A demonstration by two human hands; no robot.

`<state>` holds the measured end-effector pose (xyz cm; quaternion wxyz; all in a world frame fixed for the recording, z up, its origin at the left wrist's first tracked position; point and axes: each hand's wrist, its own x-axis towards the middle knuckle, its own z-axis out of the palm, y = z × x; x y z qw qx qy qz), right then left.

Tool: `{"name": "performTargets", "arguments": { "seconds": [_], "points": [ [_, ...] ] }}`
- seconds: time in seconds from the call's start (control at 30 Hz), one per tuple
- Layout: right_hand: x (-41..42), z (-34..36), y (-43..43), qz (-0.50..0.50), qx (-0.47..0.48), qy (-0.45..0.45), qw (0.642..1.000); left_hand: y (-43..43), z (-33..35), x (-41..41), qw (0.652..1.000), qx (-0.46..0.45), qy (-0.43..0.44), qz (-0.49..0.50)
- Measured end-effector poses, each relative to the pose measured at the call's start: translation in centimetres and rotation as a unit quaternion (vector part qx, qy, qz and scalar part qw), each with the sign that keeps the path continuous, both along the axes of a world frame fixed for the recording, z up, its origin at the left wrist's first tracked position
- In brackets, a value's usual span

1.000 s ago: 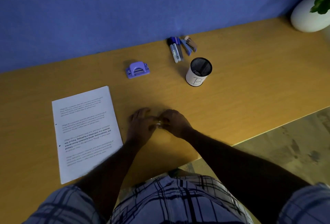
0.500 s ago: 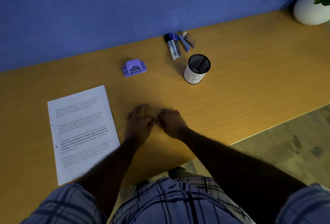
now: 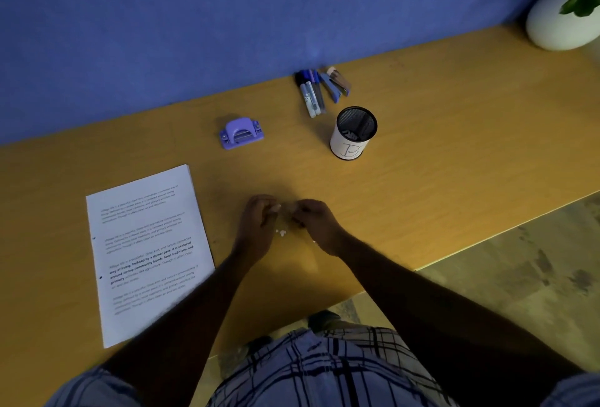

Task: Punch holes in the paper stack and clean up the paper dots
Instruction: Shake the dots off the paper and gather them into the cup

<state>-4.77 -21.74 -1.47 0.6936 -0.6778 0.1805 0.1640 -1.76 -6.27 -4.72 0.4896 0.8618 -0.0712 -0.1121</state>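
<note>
Head camera looks down on a long yellow-wood worktop (image 3: 454, 146) set against a blue wall (image 3: 194, 33). From where I stand, the paper stack (image 3: 146, 250) lies flat toward the worktop's left end, its lower corner close to the front edge, with two small dark marks along its left side. A white pot (image 3: 555, 23) with green leaves sits at the far right corner. The person's left hand (image 3: 256, 228) and right hand (image 3: 316, 224) are drawn close together near the middle of the front edge, fingers curled inward and nearly meeting; I cannot tell whether either pinches anything. A mesh pen cup (image 3: 352, 135) stands upright behind them. The purple hole punch (image 3: 242, 133) rests to its left, well apart from the stack. Markers (image 3: 310, 94) and a stapler (image 3: 336, 85) lie by the back edge. A few white paper dots (image 3: 281, 232) sit on the wood between the two hands.
</note>
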Motion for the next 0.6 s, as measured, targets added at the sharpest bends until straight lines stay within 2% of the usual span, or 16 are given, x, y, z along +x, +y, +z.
{"name": "performTargets", "arguments": {
  "seconds": [0.1,0.17,0.23,0.43,0.5,0.6],
  "points": [
    [0.9,1.9,-1.3,-0.05,0.204,0.053,0.976,-1.9,1.9,0.9,0.974,-0.151,0.162,0.046],
    [1.5,3.3,-2.3,-0.052,0.262,0.048,0.962,-3.4,3.5,1.7,0.941,-0.25,0.219,0.058],
    [2.2,4.5,-3.5,-0.067,0.265,0.035,0.961,-5.2,5.0,2.8,0.924,-0.29,0.241,0.066],
    [5.5,6.8,-8.4,-0.075,0.107,-0.041,0.991,-11.1,8.9,7.0,0.943,-0.259,0.207,0.014],
    [6.9,7.2,-10.1,-0.101,0.032,-0.047,0.993,-13.1,9.8,8.8,0.966,-0.188,0.176,-0.022],
    [9.3,7.6,-12.9,-0.132,-0.114,-0.066,0.982,-15.7,11.0,11.1,0.994,-0.032,0.058,-0.084]
  ]
}}
